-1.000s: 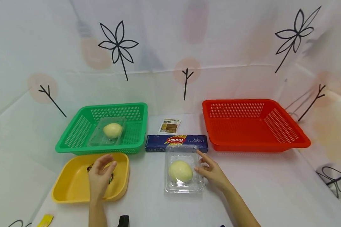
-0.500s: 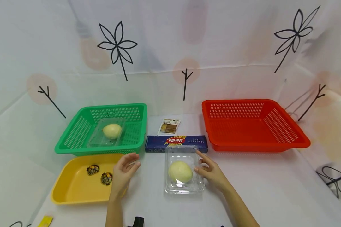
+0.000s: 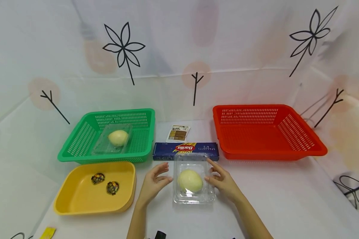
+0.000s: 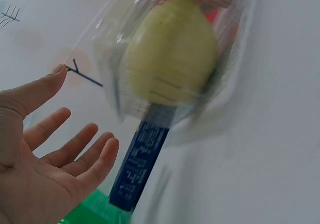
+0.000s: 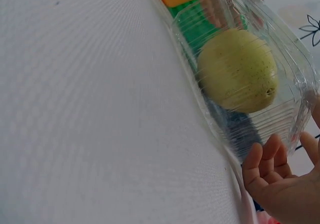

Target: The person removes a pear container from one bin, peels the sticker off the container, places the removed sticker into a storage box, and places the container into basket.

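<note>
A clear plastic clamshell box (image 3: 194,197) with a pale yellow-green fruit (image 3: 189,181) inside rests on the white tablecloth. At its right side is my right hand (image 3: 225,182), index fingertip by the upper corner and thumb on the side edge. In the right wrist view the right hand's fingers (image 5: 270,159) are loosely bent along the box wall. My left hand (image 3: 153,182) hovers just left of the box, fingers spread and thumb pointing to it. In the left wrist view that hand (image 4: 65,159) is apart from the box, with nothing in it.
Behind the box lie a blue spaghetti box (image 3: 167,151) and a small packet (image 3: 178,133). A green basket (image 3: 140,146) holds another boxed fruit (image 3: 118,137). A yellow tray (image 3: 83,199) contains two dark patterned pieces (image 3: 112,188). At right stands a red basket (image 3: 272,154).
My left hand has travelled right, from above the yellow tray to beside the clear box, uncovering the dark pieces in the tray. The right hand and the box have stayed in place.
</note>
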Available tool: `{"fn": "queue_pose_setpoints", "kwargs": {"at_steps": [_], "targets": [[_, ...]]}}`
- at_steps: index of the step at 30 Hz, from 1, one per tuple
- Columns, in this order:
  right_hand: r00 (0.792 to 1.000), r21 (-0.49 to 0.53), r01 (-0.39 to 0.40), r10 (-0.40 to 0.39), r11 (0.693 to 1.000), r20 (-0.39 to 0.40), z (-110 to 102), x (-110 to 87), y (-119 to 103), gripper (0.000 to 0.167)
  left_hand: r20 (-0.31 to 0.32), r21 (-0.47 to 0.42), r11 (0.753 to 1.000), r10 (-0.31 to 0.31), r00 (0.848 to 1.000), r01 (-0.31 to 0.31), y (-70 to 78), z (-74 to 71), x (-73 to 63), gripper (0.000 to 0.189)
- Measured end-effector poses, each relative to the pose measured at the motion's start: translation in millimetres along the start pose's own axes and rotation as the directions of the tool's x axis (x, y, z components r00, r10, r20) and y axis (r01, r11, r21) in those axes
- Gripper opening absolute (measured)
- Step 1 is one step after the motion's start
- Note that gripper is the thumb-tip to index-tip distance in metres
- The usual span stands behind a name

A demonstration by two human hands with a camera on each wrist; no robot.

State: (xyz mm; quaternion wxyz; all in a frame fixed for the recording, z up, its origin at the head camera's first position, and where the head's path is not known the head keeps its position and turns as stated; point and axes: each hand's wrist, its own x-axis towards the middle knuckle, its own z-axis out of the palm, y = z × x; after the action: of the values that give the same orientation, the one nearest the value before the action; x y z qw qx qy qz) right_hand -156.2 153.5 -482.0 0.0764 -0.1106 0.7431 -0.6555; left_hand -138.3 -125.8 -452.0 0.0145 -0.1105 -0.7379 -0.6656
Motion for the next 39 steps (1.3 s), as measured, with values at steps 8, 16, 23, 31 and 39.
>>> {"fn": "queue_pose_setpoints", "kwargs": {"at_steps": [8, 16, 23, 31, 39], "targets": [[1.0, 0.003, 0.02, -0.02, 1.0, 0.0, 1, -0.8, 0, 0.067, 0.125, 0.065, 0.996, -0.074, 0.989, 0.066, -4.1, 14.5, 4.1, 0.063], [0.998, 0.007, 0.068, -0.068, 0.998, 0.003, 2, -2.5, 0, 0.065, 0.15, 0.134, 0.987, -0.108, 0.983, 0.088, 10.9, 18.9, 1.5, 0.064], [0.997, 0.005, 0.033, -0.033, 0.999, 0.064, -1, -10.4, -1, 0.071, 0.184, 0.125, 0.989, -0.103, 0.977, 0.08, -4.5, 13.7, -2.7, 0.069], [0.993, 0.02, -0.035, 0.032, 0.999, 0.111, -3, -19.6, -5, 0.081, 0.231, 0.049, 0.994, -0.101, 0.968, 0.092, -7.3, 10.4, -11.5, 0.068], [0.987, 0.056, -0.042, 0.032, 0.998, 0.159, -3, -22.6, -9, 0.088, 0.227, -0.004, 0.996, -0.084, 0.97, 0.087, -7.1, 12.7, -14.6, 0.069]]}}
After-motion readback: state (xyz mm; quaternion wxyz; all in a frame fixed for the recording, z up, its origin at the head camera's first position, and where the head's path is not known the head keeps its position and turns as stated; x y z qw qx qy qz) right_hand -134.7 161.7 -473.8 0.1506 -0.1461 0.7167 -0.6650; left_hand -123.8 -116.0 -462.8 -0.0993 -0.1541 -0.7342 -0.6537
